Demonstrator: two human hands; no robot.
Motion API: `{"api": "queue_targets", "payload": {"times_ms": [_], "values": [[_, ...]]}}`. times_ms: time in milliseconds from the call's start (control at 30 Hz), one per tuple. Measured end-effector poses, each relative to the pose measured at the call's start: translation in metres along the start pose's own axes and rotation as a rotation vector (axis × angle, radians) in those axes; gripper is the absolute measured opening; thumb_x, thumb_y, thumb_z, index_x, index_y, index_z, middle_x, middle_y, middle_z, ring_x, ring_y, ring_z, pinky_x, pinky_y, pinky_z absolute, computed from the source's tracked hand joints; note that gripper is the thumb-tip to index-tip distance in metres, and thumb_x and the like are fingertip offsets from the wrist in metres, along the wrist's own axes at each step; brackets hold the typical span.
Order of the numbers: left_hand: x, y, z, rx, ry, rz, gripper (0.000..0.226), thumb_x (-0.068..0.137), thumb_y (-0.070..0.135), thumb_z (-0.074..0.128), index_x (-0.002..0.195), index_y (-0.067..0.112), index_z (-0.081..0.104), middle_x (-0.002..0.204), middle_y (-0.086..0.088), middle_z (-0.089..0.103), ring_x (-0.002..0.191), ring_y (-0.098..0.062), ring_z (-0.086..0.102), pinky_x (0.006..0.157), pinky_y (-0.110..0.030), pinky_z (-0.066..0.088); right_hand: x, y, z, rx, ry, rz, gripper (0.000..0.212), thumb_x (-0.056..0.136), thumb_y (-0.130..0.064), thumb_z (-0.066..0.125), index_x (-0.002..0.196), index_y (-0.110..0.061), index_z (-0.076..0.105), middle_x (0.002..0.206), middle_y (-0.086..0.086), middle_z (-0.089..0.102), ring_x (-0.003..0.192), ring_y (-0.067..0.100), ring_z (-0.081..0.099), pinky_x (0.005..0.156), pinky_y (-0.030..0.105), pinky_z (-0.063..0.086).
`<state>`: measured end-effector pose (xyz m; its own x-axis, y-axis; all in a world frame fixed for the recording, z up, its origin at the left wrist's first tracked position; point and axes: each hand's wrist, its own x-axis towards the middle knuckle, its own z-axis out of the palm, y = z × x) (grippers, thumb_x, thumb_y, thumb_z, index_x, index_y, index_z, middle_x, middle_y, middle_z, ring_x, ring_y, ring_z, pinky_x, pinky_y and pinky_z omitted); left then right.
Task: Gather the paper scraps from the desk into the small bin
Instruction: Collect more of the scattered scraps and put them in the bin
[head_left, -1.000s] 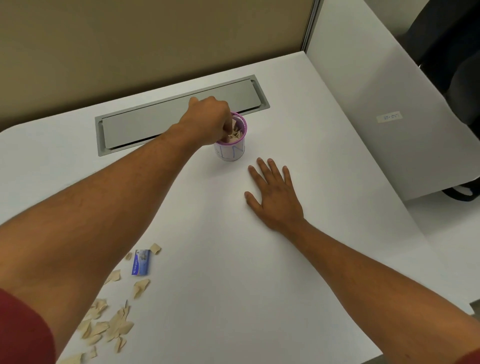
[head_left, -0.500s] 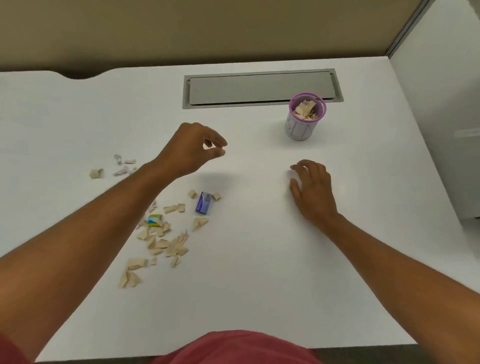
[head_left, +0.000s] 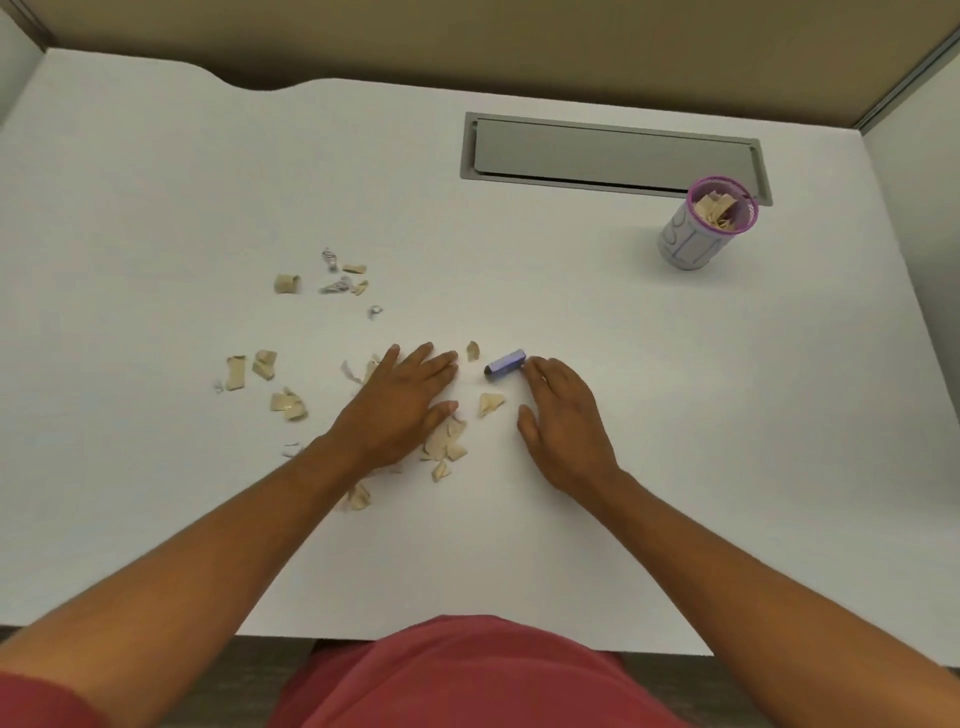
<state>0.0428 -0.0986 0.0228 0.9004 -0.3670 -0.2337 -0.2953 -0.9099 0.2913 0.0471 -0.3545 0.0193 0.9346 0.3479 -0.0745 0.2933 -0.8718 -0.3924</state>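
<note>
Several tan paper scraps (head_left: 445, 441) lie scattered on the white desk (head_left: 675, 415), most in a loose pile at the middle and more to the left (head_left: 287, 283). My left hand (head_left: 402, 405) lies flat and open on top of the pile, hiding some scraps. My right hand (head_left: 563, 415) rests open on the desk just right of the pile, fingertips touching a small blue scrap (head_left: 505, 361). One tan scrap (head_left: 490, 403) sits between the two hands. The small bin (head_left: 706, 223), grey with a purple rim, stands upright at the far right with tan scraps inside.
A grey metal cable flap (head_left: 597, 153) is set into the desk at the back, right behind the bin. A tan partition wall runs along the desk's far edge. The desk's near edge is by my red shirt (head_left: 467, 675).
My left hand left the bin, came back across the desk and now lies flat on the scrap pile. My right hand slid left to the blue scrap. The view swung left.
</note>
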Motion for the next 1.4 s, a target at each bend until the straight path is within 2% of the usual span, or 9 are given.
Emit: {"api": "queue_targets", "payload": {"times_ms": [100, 267, 400, 567, 733, 833, 1033, 1200, 1400], "values": [[-0.015, -0.01, 0.001, -0.053, 0.05, 0.05, 0.053, 0.108, 0.043, 0.04, 0.154, 0.018, 0.045, 0.161, 0.004, 0.044, 0.156, -0.02, 0.029, 0.13, -0.046, 0.017, -0.016, -0.011, 0.005, -0.02, -0.021, 0.023, 0.057, 0.102, -0.023, 0.05, 0.156, -0.008, 0.037, 0.163, 0.01, 0.037, 0.153, 0.028, 0.028, 0.128, 0.04, 0.021], [-0.042, -0.032, -0.001, -0.217, 0.279, -0.057, 0.046, 0.101, 0.032, 0.061, 0.144, 0.016, 0.058, 0.15, -0.002, 0.056, 0.147, -0.026, 0.044, 0.122, -0.049, 0.034, -0.032, -0.06, 0.017, -0.024, -0.065, -0.011, 0.052, 0.103, -0.024, 0.051, 0.151, -0.006, 0.045, 0.16, 0.012, 0.041, 0.15, 0.032, 0.033, 0.125, 0.043, 0.026], [-0.062, -0.055, 0.001, -0.236, 0.261, -0.222, 0.062, 0.097, 0.051, 0.056, 0.153, 0.024, 0.047, 0.16, 0.005, 0.043, 0.152, -0.026, 0.032, 0.12, -0.047, 0.032, -0.029, -0.101, 0.03, 0.063, -0.103, -0.052, 0.05, 0.104, -0.022, 0.049, 0.152, -0.006, 0.043, 0.16, 0.011, 0.04, 0.149, 0.028, 0.034, 0.123, 0.042, 0.028], [-0.062, -0.073, 0.009, -0.105, 0.132, -0.044, 0.084, 0.094, 0.07, 0.041, 0.165, 0.03, 0.017, 0.174, 0.013, 0.007, 0.162, -0.023, -0.003, 0.13, -0.051, 0.004, -0.003, -0.114, 0.026, 0.155, -0.001, -0.008, 0.049, 0.103, -0.017, 0.052, 0.15, -0.007, 0.044, 0.158, 0.011, 0.041, 0.146, 0.025, 0.036, 0.123, 0.032, 0.029], [-0.055, -0.08, 0.015, -0.006, 0.074, 0.032, 0.083, 0.097, 0.07, 0.026, 0.166, 0.026, 0.011, 0.174, 0.01, 0.009, 0.162, -0.022, 0.0, 0.13, -0.052, 0.006, 0.009, -0.119, 0.038, -0.031, -0.065, -0.103, 0.053, 0.104, -0.028, 0.05, 0.152, -0.005, 0.044, 0.159, 0.011, 0.043, 0.147, 0.028, 0.038, 0.125, 0.034, 0.024], [-0.072, -0.089, 0.023, -0.049, 0.109, 0.056, 0.079, 0.099, 0.066, 0.029, 0.165, 0.025, 0.015, 0.174, 0.01, 0.013, 0.162, -0.017, 0.002, 0.132, -0.046, 0.006, -0.008, -0.121, 0.046, -0.054, -0.053, -0.064, 0.049, 0.106, -0.03, 0.048, 0.148, -0.006, 0.049, 0.16, 0.01, 0.042, 0.149, 0.028, 0.036, 0.127, 0.034, 0.022], [-0.097, -0.091, 0.034, -0.117, 0.251, 0.123, 0.074, 0.1, 0.062, 0.042, 0.161, 0.022, 0.031, 0.171, 0.004, 0.024, 0.162, -0.018, 0.01, 0.131, -0.048, 0.014, -0.035, -0.128, 0.053, 0.036, 0.073, -0.033, 0.037, 0.103, -0.023, 0.052, 0.137, -0.01, 0.058, 0.15, 0.01, 0.05, 0.139, 0.027, 0.046, 0.115, 0.041, 0.042], [-0.075, -0.084, 0.027, -0.026, 0.312, 0.04, 0.078, 0.097, 0.066, 0.04, 0.16, 0.019, 0.035, 0.171, -0.002, 0.026, 0.161, -0.028, 0.014, 0.127, -0.062, 0.012, 0.004, -0.129, 0.044, 0.067, 0.01, 0.028, 0.051, 0.106, -0.035, 0.046, 0.153, -0.016, 0.042, 0.166, 0.003, 0.029, 0.154, 0.019, 0.025, 0.126, 0.033, 0.023], [-0.074, -0.07, 0.042, 0.001, 0.272, 0.016, 0.073, 0.099, 0.06, 0.04, 0.155, 0.014, 0.044, 0.166, -0.004, 0.037, 0.158, -0.031, 0.025, 0.125, -0.064, 0.017, -0.008, -0.134, 0.061, 0.046, -0.019, 0.025, 0.049, 0.107, -0.031, 0.044, 0.152, -0.011, 0.045, 0.161, 0.005, 0.04, 0.152, 0.02, 0.032, 0.123, 0.04, 0.031]]}}
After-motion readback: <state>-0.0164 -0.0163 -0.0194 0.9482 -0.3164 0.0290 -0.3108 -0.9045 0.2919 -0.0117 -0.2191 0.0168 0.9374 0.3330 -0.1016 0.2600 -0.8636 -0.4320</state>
